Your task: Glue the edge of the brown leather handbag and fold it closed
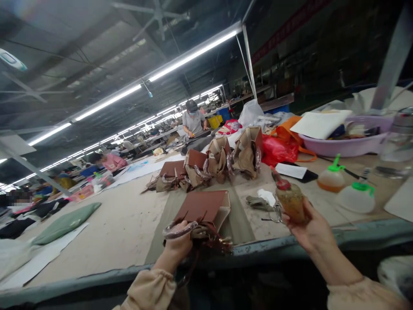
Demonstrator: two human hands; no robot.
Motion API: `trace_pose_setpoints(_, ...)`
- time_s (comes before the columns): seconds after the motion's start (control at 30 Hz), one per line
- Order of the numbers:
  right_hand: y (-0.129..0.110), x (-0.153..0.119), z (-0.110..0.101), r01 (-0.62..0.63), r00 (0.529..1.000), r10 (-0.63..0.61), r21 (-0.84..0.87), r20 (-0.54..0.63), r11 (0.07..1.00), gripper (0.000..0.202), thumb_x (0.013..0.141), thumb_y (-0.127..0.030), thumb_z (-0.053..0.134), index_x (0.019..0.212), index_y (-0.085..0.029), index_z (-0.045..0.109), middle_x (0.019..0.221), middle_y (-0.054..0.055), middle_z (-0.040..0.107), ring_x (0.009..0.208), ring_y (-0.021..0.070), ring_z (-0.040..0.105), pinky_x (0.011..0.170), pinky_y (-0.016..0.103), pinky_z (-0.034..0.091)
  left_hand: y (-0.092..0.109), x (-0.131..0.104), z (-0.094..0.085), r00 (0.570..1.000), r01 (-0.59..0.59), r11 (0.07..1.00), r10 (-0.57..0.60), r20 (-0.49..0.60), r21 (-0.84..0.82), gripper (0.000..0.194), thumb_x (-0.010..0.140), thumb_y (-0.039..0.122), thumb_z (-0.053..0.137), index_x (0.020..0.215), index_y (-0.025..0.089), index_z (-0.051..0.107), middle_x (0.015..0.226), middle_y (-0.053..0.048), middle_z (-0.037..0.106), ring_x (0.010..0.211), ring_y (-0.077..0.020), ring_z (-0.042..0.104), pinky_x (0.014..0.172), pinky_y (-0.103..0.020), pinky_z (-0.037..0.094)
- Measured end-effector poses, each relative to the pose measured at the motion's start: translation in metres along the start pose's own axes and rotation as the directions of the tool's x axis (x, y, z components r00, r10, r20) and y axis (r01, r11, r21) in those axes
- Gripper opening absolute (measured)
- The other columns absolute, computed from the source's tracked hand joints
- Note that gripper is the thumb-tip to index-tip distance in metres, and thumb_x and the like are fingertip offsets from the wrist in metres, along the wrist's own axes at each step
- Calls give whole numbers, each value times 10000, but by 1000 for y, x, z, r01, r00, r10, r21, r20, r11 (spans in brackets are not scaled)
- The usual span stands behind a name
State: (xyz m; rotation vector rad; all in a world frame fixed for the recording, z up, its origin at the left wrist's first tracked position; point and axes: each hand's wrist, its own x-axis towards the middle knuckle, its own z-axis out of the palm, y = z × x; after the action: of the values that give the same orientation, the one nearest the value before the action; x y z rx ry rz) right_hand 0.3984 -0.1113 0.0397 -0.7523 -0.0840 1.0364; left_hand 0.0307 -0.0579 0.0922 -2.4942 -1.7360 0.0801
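My left hand [179, 245] grips the bag [203, 209] handle at the surface [122, 224] edge, right hand [309, 230] holds the bottle [290, 200] right of bag; keep nozzle upright, bag steady.

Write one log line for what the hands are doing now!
left hand: grips brown handbag handle | right hand: holds red-capped squeeze bottle | table: more handbags

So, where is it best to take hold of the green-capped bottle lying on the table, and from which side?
Probably around the wide pale body of the green-capped bottle, from above: it lies near the table's front edge, and the cap end is narrow. The right hand is nearest, but already holds a red-capped bottle.
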Motion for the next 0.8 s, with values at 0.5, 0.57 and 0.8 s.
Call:
trace_pose_setpoints(0.5, -3, 38, -42, 192, 977, -214, -393, -11, 899, 432, 487, -279, 797, 865, -190, 608, 811, 4, 665, 744, 171, 646, 665, 298, 576, 13, 2, 31, 985, -48, 999, 45, -169, -15, 238, 659, 26, 462, 747, 190, 610, 838, -80, 610, 838, -251, 531, 770, -351, 362)
trace_pose_setpoints(0.57, -4, 41, -48, 211, 966, -258, -516, -20, 830, 476, 432, -271, 795, 860, -178, 609, 816, 15, 670, 808, 210, 655, 746, 356, 569, 12, 1, 34, 981, -43, 998, 35, -191, -39, 218, 683, 40, 453, 738, 190, 601, 825, -82, 607, 824, -256, 524, 763, -362, 352)
trace_pose_setpoints(0.8, -8, 48, -47, 176, 895, -444, -888, -35, 426, 438, 381, -327, 837, 736, -195, 616, 657, 32, 617, 1011, 384, 589, 924, 562, 408, 11, -8, 40, 970, -55, 992, 26, -241, -117, 179, 726, 93, 469, 758, 209, 602, 814, -76, 599, 814, -260, 503, 762, -388, 335)
